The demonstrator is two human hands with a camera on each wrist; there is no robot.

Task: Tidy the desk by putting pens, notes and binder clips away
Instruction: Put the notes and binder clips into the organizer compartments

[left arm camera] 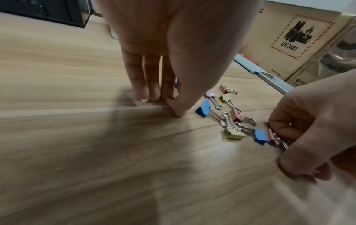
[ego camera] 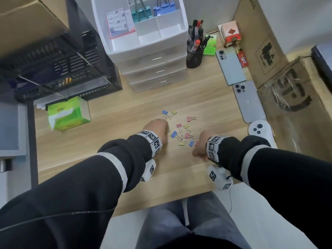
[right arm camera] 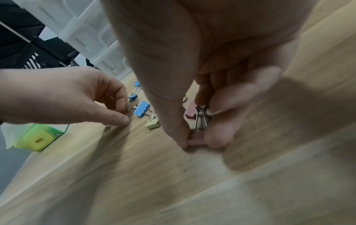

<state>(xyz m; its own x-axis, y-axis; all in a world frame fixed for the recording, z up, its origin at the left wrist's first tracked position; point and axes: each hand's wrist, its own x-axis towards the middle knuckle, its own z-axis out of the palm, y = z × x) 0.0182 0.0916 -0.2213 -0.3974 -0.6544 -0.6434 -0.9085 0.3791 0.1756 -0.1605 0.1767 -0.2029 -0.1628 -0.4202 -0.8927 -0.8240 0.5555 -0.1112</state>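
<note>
Several small coloured binder clips lie scattered mid-desk between my hands. My left hand reaches down at their left edge; in the left wrist view its thumb and fingers pinch a pink clip against the wood. My right hand is at the cluster's near right; its thumb and forefinger pinch another pink clip by its body, wire handles standing up. A white drawer unit at the back holds large teal and blue clips and notes in its top tray. Beside it stands a black pen cup.
A green tissue box sits left. Above it hangs a black mesh rack. Two phones and a white controller line the right side against cardboard boxes. The desk's front edge is near my lap.
</note>
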